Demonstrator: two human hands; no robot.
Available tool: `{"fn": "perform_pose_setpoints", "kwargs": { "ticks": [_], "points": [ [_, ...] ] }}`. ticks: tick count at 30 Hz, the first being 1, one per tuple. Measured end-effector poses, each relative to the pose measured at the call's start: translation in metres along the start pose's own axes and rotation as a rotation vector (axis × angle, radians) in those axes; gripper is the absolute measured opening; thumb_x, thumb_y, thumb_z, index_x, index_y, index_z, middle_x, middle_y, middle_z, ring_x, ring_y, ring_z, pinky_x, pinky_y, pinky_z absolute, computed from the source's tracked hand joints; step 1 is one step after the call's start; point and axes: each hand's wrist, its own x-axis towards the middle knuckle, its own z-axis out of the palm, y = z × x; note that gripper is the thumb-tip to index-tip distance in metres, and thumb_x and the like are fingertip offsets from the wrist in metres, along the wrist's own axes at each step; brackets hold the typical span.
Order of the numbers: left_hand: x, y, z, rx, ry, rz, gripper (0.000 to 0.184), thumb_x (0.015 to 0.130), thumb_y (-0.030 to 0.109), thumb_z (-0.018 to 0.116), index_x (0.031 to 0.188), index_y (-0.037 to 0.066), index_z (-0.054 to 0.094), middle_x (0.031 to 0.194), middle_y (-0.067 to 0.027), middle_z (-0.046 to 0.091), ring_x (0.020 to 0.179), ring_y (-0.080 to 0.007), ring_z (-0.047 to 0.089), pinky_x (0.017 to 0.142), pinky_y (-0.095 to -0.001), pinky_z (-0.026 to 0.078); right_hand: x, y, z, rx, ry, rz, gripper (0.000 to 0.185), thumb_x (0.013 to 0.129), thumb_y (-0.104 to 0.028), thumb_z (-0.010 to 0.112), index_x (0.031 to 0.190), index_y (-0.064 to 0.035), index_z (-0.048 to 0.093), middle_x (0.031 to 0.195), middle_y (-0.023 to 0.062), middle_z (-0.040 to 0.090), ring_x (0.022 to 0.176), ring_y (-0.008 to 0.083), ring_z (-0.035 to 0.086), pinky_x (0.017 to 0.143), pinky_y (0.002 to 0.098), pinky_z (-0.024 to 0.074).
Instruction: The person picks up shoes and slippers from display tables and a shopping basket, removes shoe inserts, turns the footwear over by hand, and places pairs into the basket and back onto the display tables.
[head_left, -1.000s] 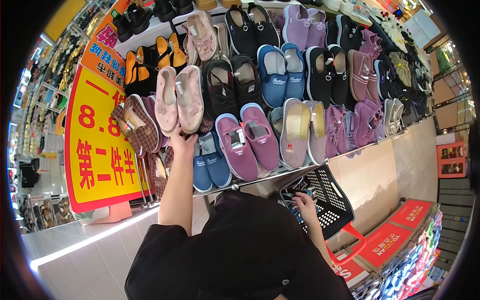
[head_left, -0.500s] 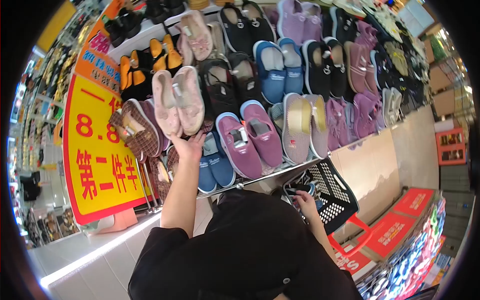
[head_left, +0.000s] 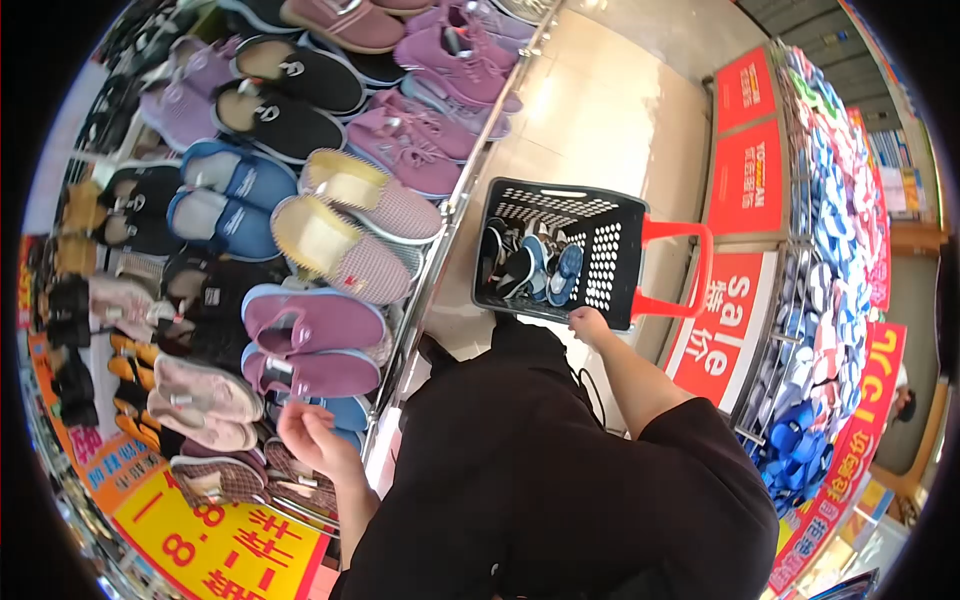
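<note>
My left hand (head_left: 315,432) is held by the shoe rack, its fingers loosely bent and apart with nothing in them. Just beyond it lie purple slip-on shoes (head_left: 315,322), and blue shoes (head_left: 348,412) are partly hidden beside it. A pair of pale pink flats (head_left: 207,403) rests to its left. My right hand (head_left: 588,325) is closed on the near rim of a black shopping basket (head_left: 612,265) with a red handle (head_left: 708,268). Inside the basket lie several shoes, among them blue ones (head_left: 565,272).
The tilted rack holds several rows of shoes, with a metal rail (head_left: 445,225) along its edge. A yellow price sign (head_left: 215,535) stands at the lower left. On the right, a stand with red sale signs (head_left: 715,325) holds piles of blue and white slippers (head_left: 825,260).
My view has turned right, towards the basket. My left hand has come away from the pale pink flats. My right hand is now at the basket's rim.
</note>
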Motion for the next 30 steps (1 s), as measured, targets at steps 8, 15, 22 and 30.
{"fn": "perform_pose_setpoints", "kwargs": {
  "ticks": [8, 15, 22, 30],
  "points": [
    [-0.001, 0.035, 0.098, 0.195, -0.724, -0.133, 0.009, 0.087, -0.002, 0.057, 0.091, -0.002, 0.065, 0.073, -0.0081, 0.06, 0.066, -0.0148, 0.057, 0.059, -0.026, 0.043, 0.021, 0.051, -0.016, 0.111, 0.02, 0.182, 0.026, 0.087, -0.016, 0.052, 0.106, -0.0047, 0.064, 0.08, 0.0085, 0.067, 0.061, 0.0175, 0.062, 0.051, 0.031, 0.0487],
    [-0.027, -0.001, 0.152, 0.411, -0.95, -0.367, 0.014, 0.088, 0.004, 0.06, 0.099, 0.0, 0.067, 0.078, -0.0101, 0.063, 0.063, -0.0153, 0.057, 0.056, -0.0271, 0.044, 0.11, 0.036, 0.002, -0.242, 0.037, -0.16, 0.028, 0.085, -0.016, 0.055, 0.106, -0.0029, 0.066, 0.093, 0.0186, 0.07, 0.086, 0.029, 0.068, 0.078, 0.0369, 0.0527],
    [-0.055, -0.029, 0.157, 0.516, -0.898, -0.708, 0.022, 0.09, 0.008, 0.062, 0.11, 0.001, 0.064, 0.08, -0.0071, 0.064, 0.069, -0.0122, 0.059, 0.059, -0.026, 0.046, 0.214, -0.028, 0.026, -0.339, -0.071, -0.172, 0.05, 0.084, -0.02, 0.057, 0.131, -0.0022, 0.051, 0.115, 0.0253, 0.063, 0.108, 0.0377, 0.061, 0.095, 0.0409, 0.0466],
    [-0.083, -0.057, 0.153, 0.628, -0.847, -0.895, 0.024, 0.088, 0.011, 0.063, 0.11, 0.001, 0.063, 0.077, -0.0102, 0.064, 0.067, -0.0181, 0.061, 0.062, -0.0301, 0.048, 0.281, -0.053, 0.058, -0.381, -0.198, -0.207, 0.065, 0.093, -0.028, 0.052, 0.15, -0.0132, 0.025, 0.117, 0.0306, 0.059, 0.108, 0.0431, 0.058, 0.095, 0.0455, 0.0448]
  ]
}}
